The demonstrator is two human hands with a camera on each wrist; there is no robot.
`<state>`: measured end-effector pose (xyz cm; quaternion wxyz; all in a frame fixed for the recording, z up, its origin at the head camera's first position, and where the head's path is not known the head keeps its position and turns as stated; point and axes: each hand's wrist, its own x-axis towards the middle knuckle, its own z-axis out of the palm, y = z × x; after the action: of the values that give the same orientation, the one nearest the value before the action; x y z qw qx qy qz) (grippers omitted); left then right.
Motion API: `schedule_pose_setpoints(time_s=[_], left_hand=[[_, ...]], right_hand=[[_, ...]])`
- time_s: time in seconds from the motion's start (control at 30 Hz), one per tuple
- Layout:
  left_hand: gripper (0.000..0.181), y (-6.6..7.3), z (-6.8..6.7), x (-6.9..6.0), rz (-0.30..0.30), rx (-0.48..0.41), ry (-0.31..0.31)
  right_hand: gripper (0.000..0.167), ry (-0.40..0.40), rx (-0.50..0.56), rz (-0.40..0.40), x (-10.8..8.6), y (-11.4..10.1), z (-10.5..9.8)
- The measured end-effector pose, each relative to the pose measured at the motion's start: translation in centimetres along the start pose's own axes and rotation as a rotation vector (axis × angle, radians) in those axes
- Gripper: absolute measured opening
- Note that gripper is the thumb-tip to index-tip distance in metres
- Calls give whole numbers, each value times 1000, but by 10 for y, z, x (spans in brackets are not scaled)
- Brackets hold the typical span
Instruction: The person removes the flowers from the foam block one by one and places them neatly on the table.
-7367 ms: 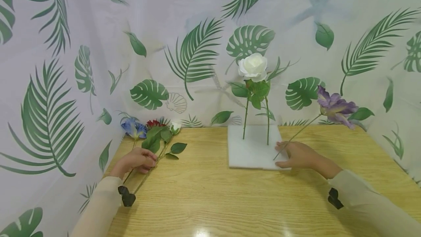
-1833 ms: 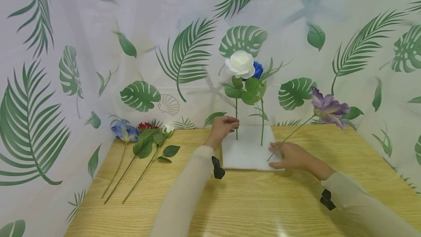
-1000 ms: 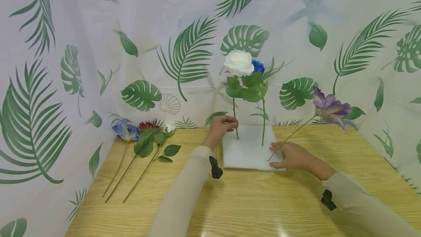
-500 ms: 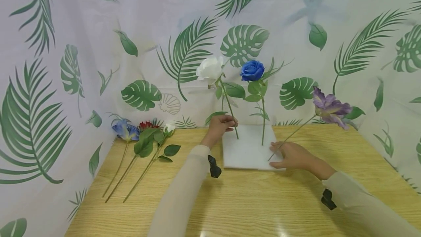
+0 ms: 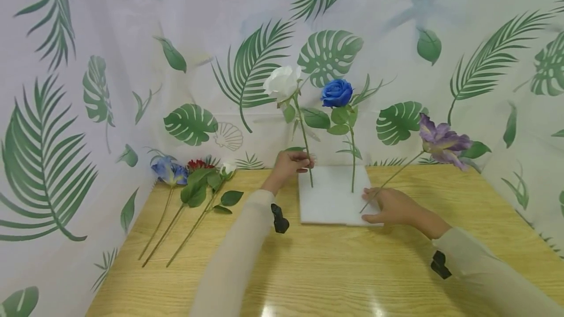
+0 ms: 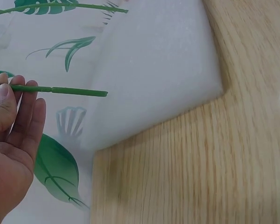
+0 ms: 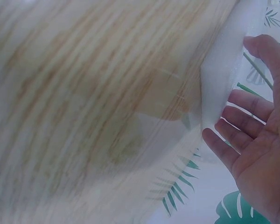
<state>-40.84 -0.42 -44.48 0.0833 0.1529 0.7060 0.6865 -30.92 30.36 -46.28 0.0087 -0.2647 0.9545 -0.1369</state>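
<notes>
My left hand (image 5: 288, 166) pinches the green stem of a white rose (image 5: 282, 83) between thumb and fingers, low down. The rose leans left over the back left part of a white foam board (image 5: 330, 209). In the left wrist view the stem's cut end (image 6: 105, 93) shows against the foam; whether it touches I cannot tell. My right hand (image 5: 396, 207) rests at the board's right edge, thumb and fairly straight fingers touching it. Between them passes the stem of a purple flower (image 5: 442, 141), slanting right. A blue rose (image 5: 337, 93) stands upright in the board.
On the wooden table (image 5: 308, 268) at left lie a light blue flower (image 5: 169, 171), a red flower (image 5: 199, 165) and a white rosebud (image 5: 227, 169), stems toward me. A leaf-print curtain (image 5: 260, 4) rises directly behind the table.
My left hand has left the lying flowers and taken the white rose's stem. The rose has tilted and shifted left, uncovering the blue rose. My right hand stays at the board.
</notes>
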Motion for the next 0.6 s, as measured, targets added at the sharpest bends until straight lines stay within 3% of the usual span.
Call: schedule_pose_setpoints(time_s=[0.37,0.6], left_hand=[[24,4,-20,-8,-27,15,1],[26,12,-33,-18,-4,105,-14]], right_hand=[[69,-18,-19,5,2,-1,-1],[68,-17,-15,8,1,-5,-3]])
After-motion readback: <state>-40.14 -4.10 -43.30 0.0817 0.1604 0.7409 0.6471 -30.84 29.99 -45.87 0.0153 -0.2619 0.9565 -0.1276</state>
